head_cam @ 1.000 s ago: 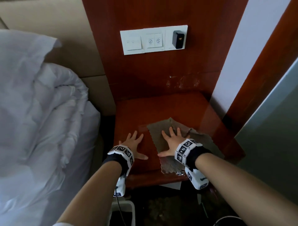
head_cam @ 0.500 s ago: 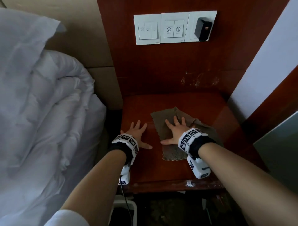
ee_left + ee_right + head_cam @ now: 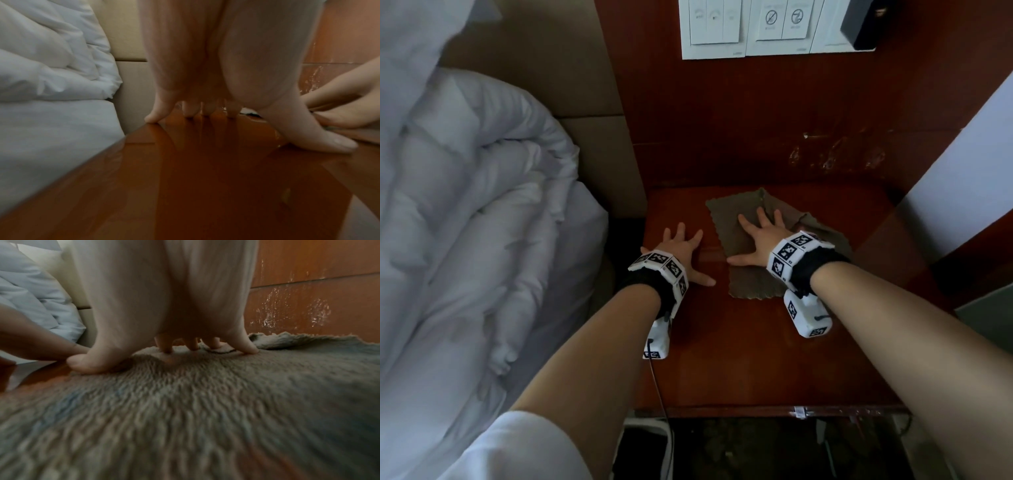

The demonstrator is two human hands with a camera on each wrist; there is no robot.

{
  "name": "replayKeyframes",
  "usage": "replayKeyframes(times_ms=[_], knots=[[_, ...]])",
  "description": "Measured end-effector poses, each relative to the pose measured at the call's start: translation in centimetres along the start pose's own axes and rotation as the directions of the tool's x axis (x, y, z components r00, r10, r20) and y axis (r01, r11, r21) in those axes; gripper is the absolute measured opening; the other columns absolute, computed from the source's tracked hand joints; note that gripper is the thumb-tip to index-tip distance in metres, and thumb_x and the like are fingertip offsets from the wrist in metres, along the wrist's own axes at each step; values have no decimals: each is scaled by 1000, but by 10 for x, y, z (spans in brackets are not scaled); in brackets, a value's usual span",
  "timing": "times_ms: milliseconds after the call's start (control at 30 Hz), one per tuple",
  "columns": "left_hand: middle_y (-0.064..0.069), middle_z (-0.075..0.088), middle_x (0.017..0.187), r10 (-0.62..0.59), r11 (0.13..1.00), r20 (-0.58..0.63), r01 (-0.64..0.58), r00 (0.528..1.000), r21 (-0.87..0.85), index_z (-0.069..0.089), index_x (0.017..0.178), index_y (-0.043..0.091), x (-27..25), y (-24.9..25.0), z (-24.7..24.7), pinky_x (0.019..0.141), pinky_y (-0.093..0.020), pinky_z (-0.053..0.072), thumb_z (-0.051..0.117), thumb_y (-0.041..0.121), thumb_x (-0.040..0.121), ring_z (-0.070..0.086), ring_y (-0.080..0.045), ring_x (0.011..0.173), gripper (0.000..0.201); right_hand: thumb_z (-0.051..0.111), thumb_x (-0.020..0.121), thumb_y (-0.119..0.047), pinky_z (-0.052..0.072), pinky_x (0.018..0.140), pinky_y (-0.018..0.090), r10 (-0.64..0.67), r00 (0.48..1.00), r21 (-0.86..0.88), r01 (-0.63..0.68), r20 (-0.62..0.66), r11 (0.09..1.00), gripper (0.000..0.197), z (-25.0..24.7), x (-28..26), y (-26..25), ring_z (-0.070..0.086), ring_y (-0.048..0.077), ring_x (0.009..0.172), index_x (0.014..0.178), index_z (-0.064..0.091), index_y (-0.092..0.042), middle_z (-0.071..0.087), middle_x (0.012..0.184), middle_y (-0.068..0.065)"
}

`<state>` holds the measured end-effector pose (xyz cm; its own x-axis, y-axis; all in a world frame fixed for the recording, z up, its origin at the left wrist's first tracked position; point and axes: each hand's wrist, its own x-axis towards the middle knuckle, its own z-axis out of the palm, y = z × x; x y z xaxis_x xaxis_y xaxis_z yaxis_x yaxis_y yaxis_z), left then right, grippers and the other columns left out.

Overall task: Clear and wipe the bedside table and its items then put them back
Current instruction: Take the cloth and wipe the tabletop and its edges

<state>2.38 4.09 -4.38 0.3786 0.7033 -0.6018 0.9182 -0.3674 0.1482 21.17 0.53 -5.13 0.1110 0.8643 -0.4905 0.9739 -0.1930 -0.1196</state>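
A: Left to right, head view. White duvet (image 3: 465, 212) bunched on the bed, beside the counter (image 3: 739, 359). Left hand (image 3: 678, 251) lay flat on bare wood near the counter's left edge, fingers spread wide, holding nothing. Right hand (image 3: 760, 236) pressed flat on the grey-brown microfibre cloth (image 3: 750, 284), fingers splayed, thumb out toward the left hand. Cloth sat at the back centre of the counter.

B: Progress?

A: No bedside items showed on the counter, so clearing looked done. Wiping of the top seemed under way. I judged that wiping the items and putting them back was still left; none were in view.

B: What did the wrist views add?

A: Left wrist: left fingers (image 3: 320, 142) touched the glossy wood, and the two thumbs lay just beside each other. Right wrist: the cloth's pile close up, a rumpled far edge, and pale streaks on the wooden back panel (image 3: 316, 296). Only the head view showed the switch panel (image 3: 750, 31) above and the whole spread of the cloth.
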Motion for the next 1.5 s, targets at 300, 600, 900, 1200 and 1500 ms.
replayKeyframes(times_ms=[300,600,900,1200,1500], knots=[[-2,-22,156,4,1000,-13,-4,1000,-3,-8,148,36,10,-1,-8,107,-71,9,69,63,68,-15,-33,144,114,50,72,-77,12,111,66,4,1000,-17,-4,0,1000,103,-19,28,4,-13,39,144,148,-8,-39,-13,158,1],[-1,-22,156,0,1000,-12,0,1000,-23,-8,148,38,18,-1,-10,106,-72,8,70,62,67,-15,-33,144,115,49,71,-79,12,111,66,-8,1000,-13,8,-22,1000,103,-27,46,8,-12,40,143,148,-7,-40,-13,159,2],[-1,-22,156,-2,1000,-29,2,1000,-12,-8,147,39,23,-2,-11,107,-71,9,69,63,67,-15,-32,144,114,47,73,-78,14,110,66,-12,999,-16,11,-41,1000,100,-26,42,6,-11,39,144,148,-6,-38,-11,159,1],[-4,-19,157,1,1000,-51,0,999,20,-8,148,37,29,-2,-11,114,-60,14,68,63,68,-13,-35,144,113,50,76,-73,10,110,67,-52,998,-11,52,-23,999,99,-7,-4,8,-12,35,145,150,-6,-35,-12,159,1],[-6,-13,158,5,1000,-112,-7,994,-18,-1,150,34,25,0,-10,116,-54,12,68,59,72,-8,-35,145,106,51,75,-74,7,108,69,-58,998,-23,58,7,998,100,20,-46,19,-14,33,145,149,-6,-38,-15,158,-3]])
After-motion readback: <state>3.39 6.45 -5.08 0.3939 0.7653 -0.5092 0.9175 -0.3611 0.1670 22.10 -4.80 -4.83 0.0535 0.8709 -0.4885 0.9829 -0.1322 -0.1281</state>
